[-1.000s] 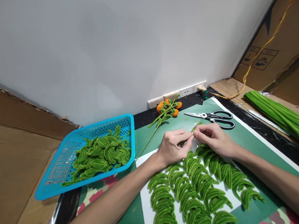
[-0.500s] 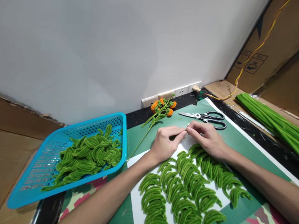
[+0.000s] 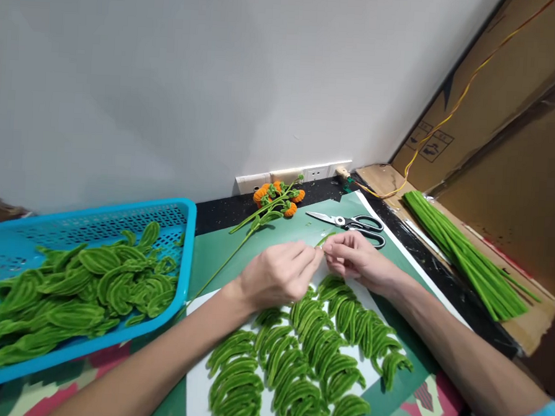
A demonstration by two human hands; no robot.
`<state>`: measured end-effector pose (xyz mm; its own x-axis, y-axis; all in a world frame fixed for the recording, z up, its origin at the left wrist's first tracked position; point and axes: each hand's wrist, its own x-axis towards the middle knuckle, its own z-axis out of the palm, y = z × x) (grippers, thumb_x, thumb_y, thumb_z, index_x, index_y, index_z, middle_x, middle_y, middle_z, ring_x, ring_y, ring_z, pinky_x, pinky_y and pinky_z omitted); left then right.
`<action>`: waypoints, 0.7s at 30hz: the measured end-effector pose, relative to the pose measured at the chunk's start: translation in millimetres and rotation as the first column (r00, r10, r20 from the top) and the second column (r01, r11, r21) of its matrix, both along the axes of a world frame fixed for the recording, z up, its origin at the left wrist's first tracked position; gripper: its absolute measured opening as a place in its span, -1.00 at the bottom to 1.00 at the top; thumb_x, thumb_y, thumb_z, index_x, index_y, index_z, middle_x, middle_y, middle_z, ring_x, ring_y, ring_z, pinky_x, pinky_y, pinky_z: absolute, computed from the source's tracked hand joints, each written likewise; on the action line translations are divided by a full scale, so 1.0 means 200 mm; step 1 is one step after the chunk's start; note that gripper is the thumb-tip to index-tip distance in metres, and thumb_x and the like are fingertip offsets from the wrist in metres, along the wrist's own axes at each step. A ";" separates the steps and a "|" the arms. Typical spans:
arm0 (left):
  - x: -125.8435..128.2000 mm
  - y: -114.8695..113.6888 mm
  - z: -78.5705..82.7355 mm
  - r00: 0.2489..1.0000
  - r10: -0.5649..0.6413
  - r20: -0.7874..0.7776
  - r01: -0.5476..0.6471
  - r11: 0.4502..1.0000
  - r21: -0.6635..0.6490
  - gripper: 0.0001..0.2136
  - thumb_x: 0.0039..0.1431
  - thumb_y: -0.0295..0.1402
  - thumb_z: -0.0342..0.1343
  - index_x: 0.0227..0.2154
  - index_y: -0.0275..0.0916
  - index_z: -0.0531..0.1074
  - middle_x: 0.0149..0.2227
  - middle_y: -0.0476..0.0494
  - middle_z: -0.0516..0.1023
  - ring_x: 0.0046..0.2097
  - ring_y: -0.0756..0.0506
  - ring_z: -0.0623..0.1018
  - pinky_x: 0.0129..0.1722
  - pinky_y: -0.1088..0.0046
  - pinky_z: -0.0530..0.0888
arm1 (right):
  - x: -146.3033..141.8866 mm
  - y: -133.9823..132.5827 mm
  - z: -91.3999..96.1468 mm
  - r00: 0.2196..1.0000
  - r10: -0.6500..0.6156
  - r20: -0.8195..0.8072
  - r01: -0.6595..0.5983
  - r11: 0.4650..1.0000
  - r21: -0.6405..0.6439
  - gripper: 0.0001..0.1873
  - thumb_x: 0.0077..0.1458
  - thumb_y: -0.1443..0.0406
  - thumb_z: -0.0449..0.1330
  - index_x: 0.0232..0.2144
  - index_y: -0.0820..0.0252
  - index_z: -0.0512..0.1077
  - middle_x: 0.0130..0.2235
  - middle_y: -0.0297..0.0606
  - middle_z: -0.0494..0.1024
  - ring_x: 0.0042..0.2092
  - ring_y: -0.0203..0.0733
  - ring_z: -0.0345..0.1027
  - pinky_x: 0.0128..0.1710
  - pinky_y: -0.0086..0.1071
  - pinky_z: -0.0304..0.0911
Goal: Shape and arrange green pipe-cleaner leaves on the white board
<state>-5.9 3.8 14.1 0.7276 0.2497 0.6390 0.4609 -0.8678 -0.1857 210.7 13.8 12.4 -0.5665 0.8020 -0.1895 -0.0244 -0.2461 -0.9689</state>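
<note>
The left hand (image 3: pixel 278 275) and right hand (image 3: pixel 356 262) stay pinched together on a green fuzzy stick (image 3: pixel 327 238), just in front of the scissors (image 3: pixel 351 223). Its tip now pokes out again, so the bending goes on

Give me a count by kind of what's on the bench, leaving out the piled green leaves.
Scissors: 1
Blue basket: 1
Orange flower sprig: 1
Bundle of green stems: 1
White sheet: 1
Green piece pinched by left hand and right hand: 1
Total: 6
</note>
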 end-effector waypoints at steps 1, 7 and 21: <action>0.01 0.00 -0.01 0.999 0.025 0.045 -0.022 0.998 -0.063 -0.81 0.41 -0.53 0.03 -0.23 -0.35 0.56 -0.43 -0.12 0.53 -0.41 -0.06 0.48 -0.46 0.40 0.39 | 0.00 0.00 0.01 0.998 -0.029 0.061 0.021 0.992 0.121 -0.53 0.24 -0.05 0.30 -0.49 0.15 0.35 -0.58 -0.44 0.33 -0.59 -0.40 -0.04 -0.58 -0.40 -0.16; 0.05 -0.01 -0.01 0.879 0.227 0.419 0.158 0.690 -0.706 -0.78 0.43 -0.40 0.11 -0.32 -0.28 0.62 -0.41 -0.06 0.57 -0.39 0.01 0.50 -0.36 0.50 0.41 | 0.01 -0.03 -0.02 0.888 -0.358 0.290 -0.061 0.533 0.844 -0.81 0.45 0.25 0.07 -0.22 0.14 0.42 -0.32 -0.27 0.47 -0.34 -0.24 0.29 -0.30 -0.34 0.20; 0.05 0.00 0.03 0.852 0.295 0.433 0.289 0.426 -0.857 -0.70 0.36 -0.38 0.16 -0.52 -0.32 0.56 -0.52 -0.04 0.51 -0.44 0.02 0.44 -0.42 0.50 0.35 | -0.01 -0.06 -0.02 0.896 -0.360 0.260 0.005 0.594 0.805 -0.75 0.39 0.28 0.11 -0.39 0.16 0.41 -0.52 -0.44 0.28 -0.52 -0.36 0.05 -0.48 -0.42 0.03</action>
<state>5.0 3.0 19.7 0.4121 0.8675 0.2787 0.2232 -0.3927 0.8922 208.3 2.1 8.3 -0.4196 0.8162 0.3971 0.4071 0.5602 -0.7214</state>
